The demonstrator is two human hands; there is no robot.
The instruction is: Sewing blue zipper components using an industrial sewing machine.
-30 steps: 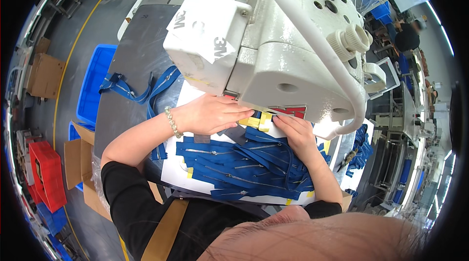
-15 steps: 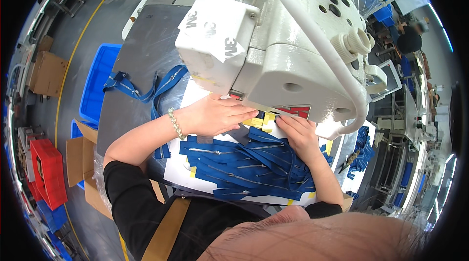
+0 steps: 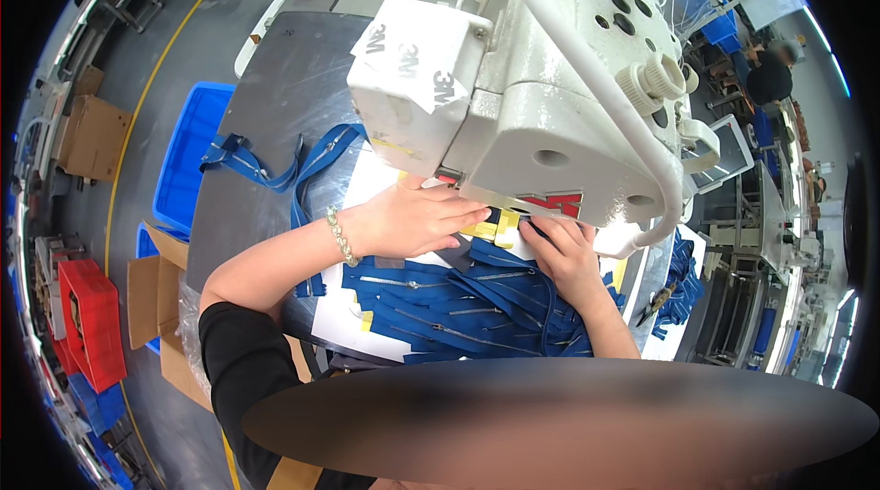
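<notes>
My left hand (image 3: pixel 412 220) lies flat under the front of a white sewing machine (image 3: pixel 541 128), fingers stretched out to the right. Its fingertips reach a yellow guide piece (image 3: pixel 484 230) with a small dark strip beside it. From the right comes my right hand (image 3: pixel 566 261), its fingers bent and drawn together at the guide's other side. Whatever the right fingertips hold is hidden by the hand and the machine. Just in front of both hands spreads a pile of blue zippers (image 3: pixel 458 311) with metal teeth, overlapping on a white board (image 3: pixel 344 325).
A blue zipper strip (image 3: pixel 316 160) loops over the dark metal table (image 3: pixel 275 77) to the left. Scissors (image 3: pixel 656 304) lie near more blue zippers (image 3: pixel 680 284) on the right. Blue bins (image 3: pixel 188 160), an open cardboard box (image 3: pixel 158 302) and a red crate (image 3: pixel 92 320) stand at the left.
The view has shifted slightly, moving the machine and table a little in the picture. Both hands keep about the same place at the yellow guide.
</notes>
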